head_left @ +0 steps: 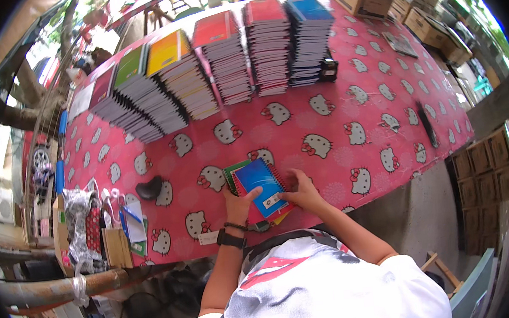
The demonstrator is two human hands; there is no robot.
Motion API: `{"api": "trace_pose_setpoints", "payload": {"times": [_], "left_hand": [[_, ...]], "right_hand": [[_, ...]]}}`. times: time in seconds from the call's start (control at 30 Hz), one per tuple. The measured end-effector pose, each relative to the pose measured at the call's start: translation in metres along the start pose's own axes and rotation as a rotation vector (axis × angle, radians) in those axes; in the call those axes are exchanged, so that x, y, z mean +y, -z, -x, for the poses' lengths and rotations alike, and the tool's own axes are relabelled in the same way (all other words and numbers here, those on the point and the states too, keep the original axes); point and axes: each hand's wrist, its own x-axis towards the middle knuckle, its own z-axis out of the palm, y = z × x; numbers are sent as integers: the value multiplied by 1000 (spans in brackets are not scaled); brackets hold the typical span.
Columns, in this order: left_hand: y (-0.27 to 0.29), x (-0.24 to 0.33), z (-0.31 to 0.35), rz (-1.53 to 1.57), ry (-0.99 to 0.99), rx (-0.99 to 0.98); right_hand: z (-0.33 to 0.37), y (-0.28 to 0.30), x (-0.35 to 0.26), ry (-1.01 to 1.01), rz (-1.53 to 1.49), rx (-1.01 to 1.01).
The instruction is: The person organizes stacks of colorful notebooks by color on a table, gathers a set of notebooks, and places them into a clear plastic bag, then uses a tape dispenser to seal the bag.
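Two-handed hold on a notebook stack (261,185), between left hand (238,203) and right hand (303,191).
Gripped from both sides over a blue cover (256,174); probably light, bendy, slick; best squeezed at opposite edges, sparing coils (276,177).

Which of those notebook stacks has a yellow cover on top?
Third stack from the left; only its top is yellow, not maroon, green, red or blue.

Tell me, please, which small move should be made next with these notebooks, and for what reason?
With the left hand and right hand both at the blue notebook, probably even up the edges: beneath it, a green notebook sticks out at the upper left and a yellow notebook at the bottom.
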Motion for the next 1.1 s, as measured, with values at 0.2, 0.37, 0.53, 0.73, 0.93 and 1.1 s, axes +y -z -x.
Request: {"api": "trace_pose_setpoints", "payload": {"times": [0.2,0.37,0.53,0.73,0.93,1.1], "left_hand": [[-84,36,-4,13,-364,-255],[-136,33,-28,28,-392,-586],[-186,-14,-40,-86,-502,-480],[-202,-5,-54,-78,-604,-398],[-206,-26,-58,-378,-697,-328],[-207,-33,-70,-345,-526,-315]], "right_hand": [[-27,77,-18,-165,-737,-301],[-25,154,-15,86,-556,-267],[-37,166,21,261,-492,-201],[-42,187,29,188,-528,-240],[-53,188,39,202,-458,-348],[-61,191,55,119,-475,-392]]}}
